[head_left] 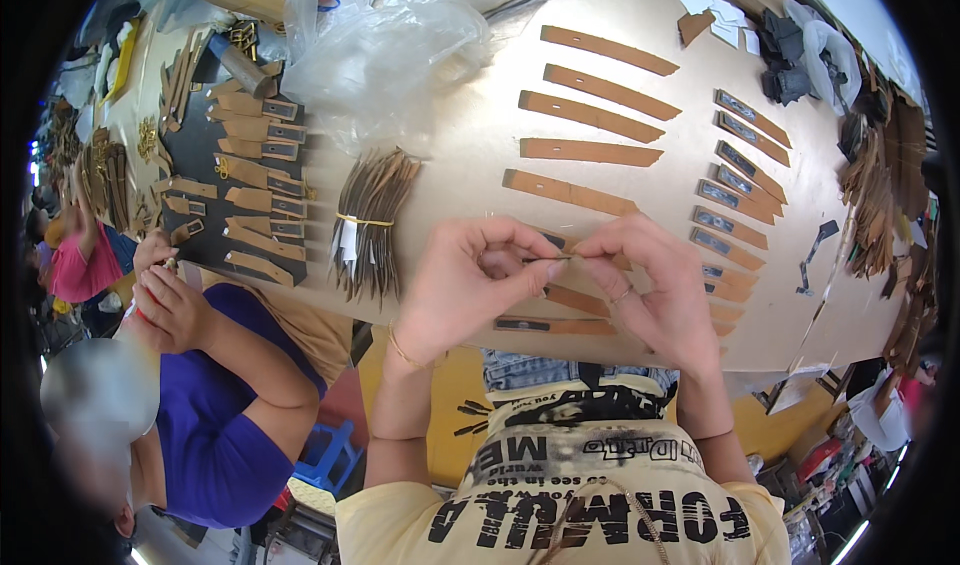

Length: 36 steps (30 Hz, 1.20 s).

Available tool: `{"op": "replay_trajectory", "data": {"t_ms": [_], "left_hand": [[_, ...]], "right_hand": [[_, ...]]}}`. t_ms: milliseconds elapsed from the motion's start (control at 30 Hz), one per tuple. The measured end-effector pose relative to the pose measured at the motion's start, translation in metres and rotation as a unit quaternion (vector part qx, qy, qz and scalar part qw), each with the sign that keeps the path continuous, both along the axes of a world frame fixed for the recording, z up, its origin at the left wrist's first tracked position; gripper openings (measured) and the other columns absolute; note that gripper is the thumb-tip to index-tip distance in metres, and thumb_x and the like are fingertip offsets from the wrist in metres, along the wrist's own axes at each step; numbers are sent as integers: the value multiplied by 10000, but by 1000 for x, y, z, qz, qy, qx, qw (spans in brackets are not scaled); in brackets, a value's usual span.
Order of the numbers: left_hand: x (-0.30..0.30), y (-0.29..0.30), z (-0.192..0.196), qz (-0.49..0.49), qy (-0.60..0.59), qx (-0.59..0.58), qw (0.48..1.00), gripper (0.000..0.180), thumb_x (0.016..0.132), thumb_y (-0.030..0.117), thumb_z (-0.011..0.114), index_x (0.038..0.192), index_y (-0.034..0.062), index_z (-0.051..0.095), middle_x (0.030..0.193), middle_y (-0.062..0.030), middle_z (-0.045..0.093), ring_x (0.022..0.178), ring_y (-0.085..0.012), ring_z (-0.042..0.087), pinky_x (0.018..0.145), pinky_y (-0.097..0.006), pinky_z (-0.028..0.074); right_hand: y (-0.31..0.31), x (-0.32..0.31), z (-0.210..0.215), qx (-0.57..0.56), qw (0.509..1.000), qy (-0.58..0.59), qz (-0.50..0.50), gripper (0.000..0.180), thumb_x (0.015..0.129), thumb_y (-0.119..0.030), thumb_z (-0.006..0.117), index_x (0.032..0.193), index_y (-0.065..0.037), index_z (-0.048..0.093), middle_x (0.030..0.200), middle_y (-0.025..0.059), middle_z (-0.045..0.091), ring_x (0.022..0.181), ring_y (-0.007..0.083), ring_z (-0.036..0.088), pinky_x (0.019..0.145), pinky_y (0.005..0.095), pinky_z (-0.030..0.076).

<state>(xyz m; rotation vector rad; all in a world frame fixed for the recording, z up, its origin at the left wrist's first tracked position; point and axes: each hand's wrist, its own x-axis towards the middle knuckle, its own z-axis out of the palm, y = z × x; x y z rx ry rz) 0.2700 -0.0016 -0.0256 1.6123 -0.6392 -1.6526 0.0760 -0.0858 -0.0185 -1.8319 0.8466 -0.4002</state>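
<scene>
Above the table's near edge, my left hand (468, 283) and my right hand (652, 277) meet with thumbs and index fingers pinched. Between their fingertips is a small thin dark piece (556, 258), too small to name for sure. Under and beside my hands lie brown leather strips; one near strip (556, 326) has a dark patch at its left end. Farther off, several plain brown leather strips (592, 112) are laid out in a column, each with a small slot. To my right runs another column of strips (737, 197) with dark, shiny rectangular ends.
Left of my hands stands a rubber-banded bundle of strips (374, 227). Beyond it are a clear plastic bag (385, 60), a dark board (222, 240) with strips and buckles, and a hammer (243, 65). A co-worker in purple (225, 435) sits at left. Leather pieces (880, 185) pile up at far right.
</scene>
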Motion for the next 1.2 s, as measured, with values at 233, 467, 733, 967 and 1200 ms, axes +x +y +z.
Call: {"op": "replay_trajectory", "data": {"t_ms": [233, 467, 733, 967, 1200], "left_hand": [[8, -11, -8, 58, 22, 8, 998, 110, 859, 27, 747, 936, -45, 715, 713, -43, 702, 635, -57, 641, 580, -186, 484], [-3, -24, -22, 106, -258, -65, 958, 97, 860, 83, 739, 881, -12, 731, 701, -69, 706, 584, -70, 617, 551, -229, 483], [-1, -29, -27, 104, -274, -46, 955, 104, 852, 80, 737, 884, -18, 722, 693, -91, 695, 551, -93, 597, 536, -244, 468], [3, -23, -29, 124, -224, -44, 966, 184, 896, 19, 700, 1069, -41, 688, 821, 14, 630, 705, -21, 531, 600, -171, 430], [8, -10, -32, 57, -231, -113, 965, 209, 866, 82, 738, 1063, 21, 707, 859, -47, 638, 669, -106, 538, 556, -238, 409]], "right_hand": [[-6, 13, -13, 82, 995, 6, -65, 306, 883, -15, 697, 1175, -11, 608, 857, 31, 670, 778, 124, 606, 741, 264, 480], [-10, 36, -26, 66, 991, 33, -109, 394, 884, 6, 684, 1236, -48, 514, 837, 6, 638, 766, 102, 565, 725, 236, 434], [-16, 40, -23, 71, 990, 76, -96, 367, 877, 50, 626, 1182, -19, 431, 780, 81, 611, 700, 184, 611, 675, 301, 512], [-18, 32, -24, 154, 983, 3, -97, 377, 881, 23, 663, 1160, -92, 437, 851, -26, 598, 789, 73, 521, 735, 241, 379], [-25, 21, -25, 196, 979, -37, -42, 370, 901, -52, 702, 1156, -116, 442, 900, -3, 617, 841, 91, 549, 795, 264, 411]]}}
